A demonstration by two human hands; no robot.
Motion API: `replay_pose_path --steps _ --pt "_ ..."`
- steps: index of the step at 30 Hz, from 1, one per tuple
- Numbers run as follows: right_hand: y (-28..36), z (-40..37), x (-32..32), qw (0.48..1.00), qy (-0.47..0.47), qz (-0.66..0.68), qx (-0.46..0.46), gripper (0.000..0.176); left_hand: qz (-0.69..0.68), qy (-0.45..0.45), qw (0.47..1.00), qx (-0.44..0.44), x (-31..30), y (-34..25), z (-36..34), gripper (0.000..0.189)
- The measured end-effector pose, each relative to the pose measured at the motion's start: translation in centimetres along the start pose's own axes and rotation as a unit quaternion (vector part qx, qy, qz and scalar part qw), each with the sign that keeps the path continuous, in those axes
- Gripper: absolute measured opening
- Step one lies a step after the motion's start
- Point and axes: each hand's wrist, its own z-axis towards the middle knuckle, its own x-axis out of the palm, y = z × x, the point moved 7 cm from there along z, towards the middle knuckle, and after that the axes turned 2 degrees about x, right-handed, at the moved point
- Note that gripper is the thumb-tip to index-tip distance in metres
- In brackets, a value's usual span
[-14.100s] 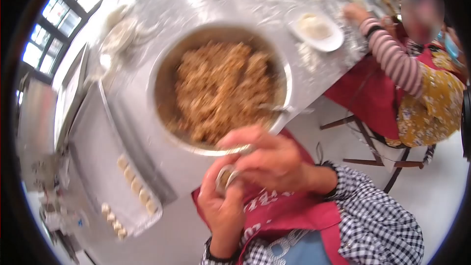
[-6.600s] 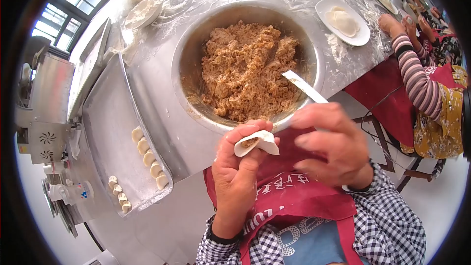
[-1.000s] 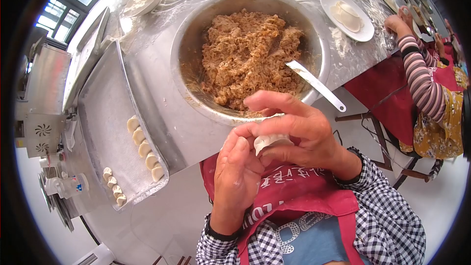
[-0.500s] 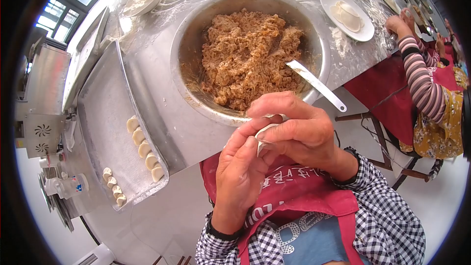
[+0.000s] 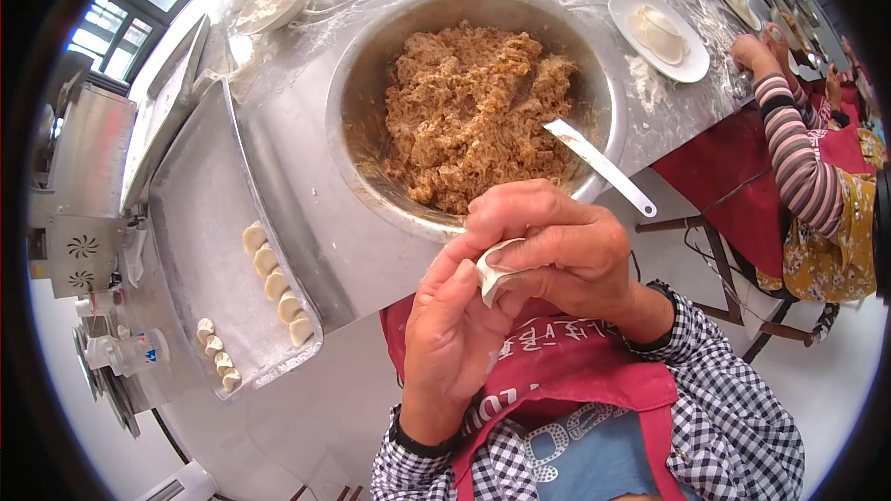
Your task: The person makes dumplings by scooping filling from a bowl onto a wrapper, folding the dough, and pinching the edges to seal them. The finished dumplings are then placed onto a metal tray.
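Between my two hands, just over the near rim of a big metal bowl (image 5: pixel 345 144), is a pale folded dumpling (image 5: pixel 496 271). My left hand (image 5: pixel 452 320) cups it from the left, thumb against its side. The fingers and thumb of my right hand (image 5: pixel 571 250) pinch its edge from the right. Brown minced filling (image 5: pixel 473 111) fills much of the bowl, and a white-handled utensil (image 5: pixel 603 167) leans over its right rim. Any filling inside the dumpling is hidden.
A metal tray (image 5: pixel 195 190) at left holds two rows of dumplings (image 5: pixel 276 284). A plate (image 5: pixel 691 60) with round wrappers (image 5: pixel 657 34) stands right of the bowl. A floured dish (image 5: pixel 275 0) lies upper left. A co-worker's striped sleeve (image 5: pixel 794 144) is at right.
My fingers have shifted on the dumpling, and more of its pale dough shows between them. The whole view has moved very slightly.
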Motion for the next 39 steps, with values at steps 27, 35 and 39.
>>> replay_pose_path --steps 27,35,39 --pt "1.1 0.0 1.3 0.977 0.086 -0.139 -0.134 0.030 -0.061 -0.071 0.995 -0.019 -0.4 0.3 -0.1 0.039" --pt "1.2 0.3 1.0 0.986 -0.002 -0.150 -0.077 0.028 -0.050 -0.036 0.997 -0.046 -0.7 0.4 0.2 0.040" --pt "1.1 -0.1 1.3 0.973 0.000 -0.175 -0.148 0.018 -0.070 -0.010 0.997 -0.014 -0.7 0.6 0.2 0.039"
